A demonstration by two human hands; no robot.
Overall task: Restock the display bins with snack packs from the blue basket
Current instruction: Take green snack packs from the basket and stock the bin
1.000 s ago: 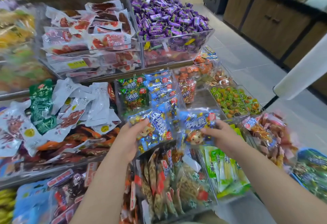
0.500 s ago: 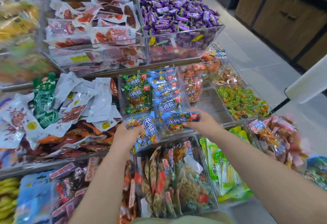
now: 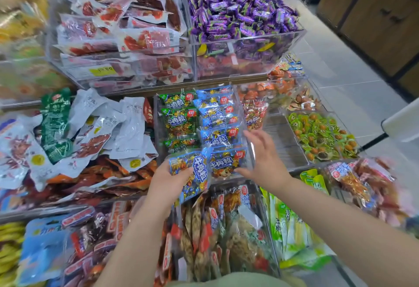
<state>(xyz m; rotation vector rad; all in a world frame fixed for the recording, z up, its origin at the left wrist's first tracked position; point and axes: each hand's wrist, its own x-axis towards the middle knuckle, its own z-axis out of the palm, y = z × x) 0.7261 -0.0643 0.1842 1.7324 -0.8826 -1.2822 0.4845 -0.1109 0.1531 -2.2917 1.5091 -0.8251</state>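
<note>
Left of the clear bin (image 3: 157, 123), white pouches (image 3: 127, 125) lie heaped on the same shelf. The bin's left column holds green packs (image 3: 179, 119), stacked flat with their print across.

At the bin's front left corner the left hand (image 3: 169, 180) grips a blue snack pack (image 3: 195, 178). The thumb is curled over its face and the fingers are hidden behind it. The pack sticks out to the right of the palm and overlaps the bin's front edge. It is turned on end: its long axis runs from the bin towards the person, slightly tilted, and its printed characters read down its right edge.

Just right of it, at the front of the bin's right column of blue packs (image 3: 217, 114), lies another blue pack (image 3: 226, 162). Its long axis runs crosswise, its print is upright, and a red badge sits at its upper right corner.

The right hand (image 3: 265, 162) is at the bin's right wall, holding nothing. Its fingers are spread and point away from the person, and its thumb reaches towards that pack's lower right corner. Whether it touches the pack cannot be told.

Further right of the bin sit green-wrapped sweets (image 3: 322, 135) in a separate tray.
</note>
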